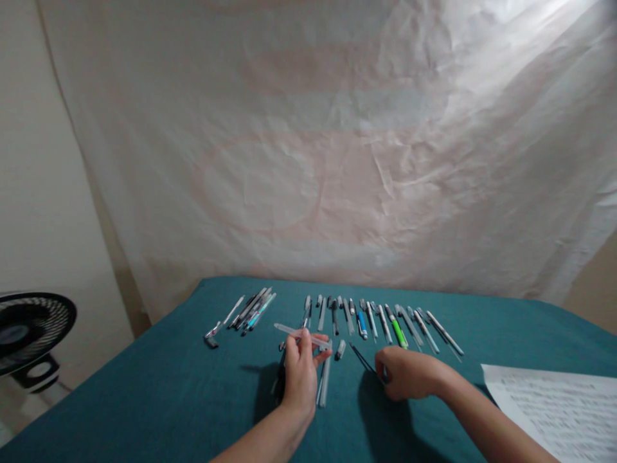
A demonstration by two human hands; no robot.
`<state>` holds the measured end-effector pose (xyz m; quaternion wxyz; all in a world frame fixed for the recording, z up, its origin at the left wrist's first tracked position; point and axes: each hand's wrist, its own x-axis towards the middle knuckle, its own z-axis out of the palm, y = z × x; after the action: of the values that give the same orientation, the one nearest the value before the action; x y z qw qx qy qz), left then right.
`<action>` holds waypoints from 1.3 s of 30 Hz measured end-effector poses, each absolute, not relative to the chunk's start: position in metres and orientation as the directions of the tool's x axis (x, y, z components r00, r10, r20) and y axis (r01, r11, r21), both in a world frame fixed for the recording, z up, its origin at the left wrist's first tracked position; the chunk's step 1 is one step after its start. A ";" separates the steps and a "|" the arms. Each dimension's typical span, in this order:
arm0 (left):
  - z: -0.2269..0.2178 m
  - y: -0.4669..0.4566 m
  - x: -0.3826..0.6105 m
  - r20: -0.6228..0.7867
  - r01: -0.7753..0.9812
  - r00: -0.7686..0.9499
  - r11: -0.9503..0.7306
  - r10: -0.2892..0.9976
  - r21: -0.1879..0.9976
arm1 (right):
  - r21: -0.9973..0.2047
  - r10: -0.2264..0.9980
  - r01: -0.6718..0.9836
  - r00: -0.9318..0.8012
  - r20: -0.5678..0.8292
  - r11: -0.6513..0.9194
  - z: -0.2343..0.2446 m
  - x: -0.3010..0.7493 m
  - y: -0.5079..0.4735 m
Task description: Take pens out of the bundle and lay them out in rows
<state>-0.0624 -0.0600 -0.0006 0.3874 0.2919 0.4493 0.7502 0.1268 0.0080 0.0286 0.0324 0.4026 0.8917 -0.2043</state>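
Note:
My left hand [301,370] is closed around a clear, empty-looking pen barrel [294,331], held tilted above the cloth. To its right, my right hand [407,373] pinches a thin dark stick [362,357] that looks like a pen refill, its far end pointing up and left. Between the hands lies a loose pen cap [340,350]. Another clear pen barrel [324,382] rests on the cloth just beside my left hand. Some dark pieces under the left hand are partly hidden by it.
A row of pens and caps, one bright green pen [398,334] among them, stretches across the table's back. A pile of pens [255,310] lies further left. A written sheet of paper [554,405] covers the right front of the green tablecloth [159,392]. A black fan [33,334] stands at far left.

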 end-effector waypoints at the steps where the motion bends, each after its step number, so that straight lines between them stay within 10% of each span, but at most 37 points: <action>1: -0.001 -0.060 -0.062 0.089 -0.317 -0.529 -0.294 0.844 0.902 | -0.354 0.716 0.736 -0.665 -0.213 0.577 0.027 0.126 0.008; 25: 0.003 -0.060 -0.060 0.018 -0.312 -0.463 -0.182 0.886 0.932 | -0.675 0.713 0.556 -0.698 -0.062 0.485 0.012 0.086 -0.016; 32: 0.011 -0.071 -0.050 0.158 0.047 -0.211 -0.151 0.965 0.987 | -0.825 0.761 0.302 -0.611 0.217 0.478 0.036 0.082 -0.005; 39: 0.014 -0.078 -0.046 0.224 0.281 -0.046 -0.202 0.974 0.938 | -0.955 0.792 0.100 -0.586 0.170 0.279 0.038 0.075 -0.009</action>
<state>-0.0459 -0.0784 0.0141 0.3491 0.5959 0.5264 0.4959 0.0755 -0.0089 0.0383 -0.3355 0.3072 0.7259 -0.5158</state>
